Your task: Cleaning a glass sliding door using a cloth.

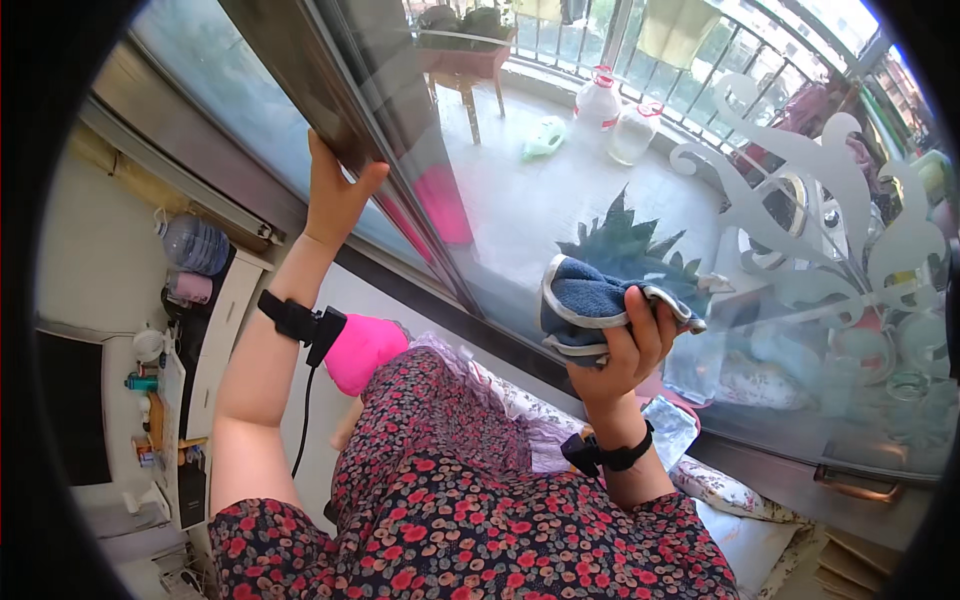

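Observation:
My right hand (622, 345) grips a bunched blue cloth (589, 296) with pale edging, up at the glass pane (510, 202) of a sliding door. Whether the cloth presses on the pane is hard to tell. Frosted scroll decoration (847, 202) marks the pane, and parts of it look hazy. On the other side, my left hand (341, 191) holds the metal upright frame (330, 97) of the door, thumb on one side and fingers on the other, fingertips partly hidden. Each wrist wears a black strap; a cable hangs from the left one.
Behind the glass lies a balcony with plastic jugs (598, 101), a planter (465, 56) and a railing. Floral bedding (720, 480) lies below my right arm. A bright pink object (364, 352) is beneath my left forearm. Leftward stands a counter (217, 345) with a large water bottle (196, 244).

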